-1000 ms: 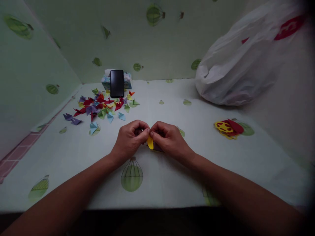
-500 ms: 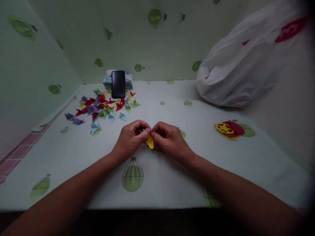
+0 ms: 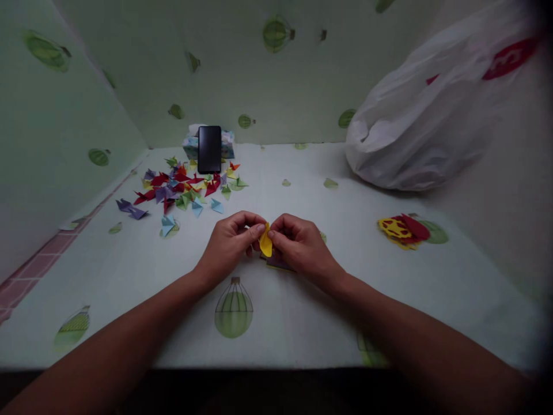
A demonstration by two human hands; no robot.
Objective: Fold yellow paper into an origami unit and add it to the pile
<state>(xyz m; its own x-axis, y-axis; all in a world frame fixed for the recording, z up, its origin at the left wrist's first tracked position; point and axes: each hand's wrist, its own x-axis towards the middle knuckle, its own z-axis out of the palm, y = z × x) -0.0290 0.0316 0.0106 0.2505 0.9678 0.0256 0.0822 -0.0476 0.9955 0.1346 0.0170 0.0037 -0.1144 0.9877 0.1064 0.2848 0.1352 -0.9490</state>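
Note:
A small yellow piece of folded paper (image 3: 266, 244) is held up between my two hands over the middle of the table. My left hand (image 3: 237, 237) pinches its left side between thumb and fingers. From the other side, my right hand (image 3: 301, 245) pinches its right edge. The paper's upper part is partly covered by my fingertips. Beneath the hands lies a flat dark item with a yellow edge (image 3: 280, 264), mostly hidden by my right hand, so its kind is unclear.
Several coloured origami cranes (image 3: 184, 187) lie in a heap at the back left. Behind them a black phone (image 3: 209, 150) leans on a tissue box (image 3: 228, 145). At right are yellow and red paper cutouts (image 3: 397, 229) and a large white plastic bag (image 3: 401, 144).
My hands have parted slightly, and more of the yellow paper shows between them. The whole view has shifted a little.

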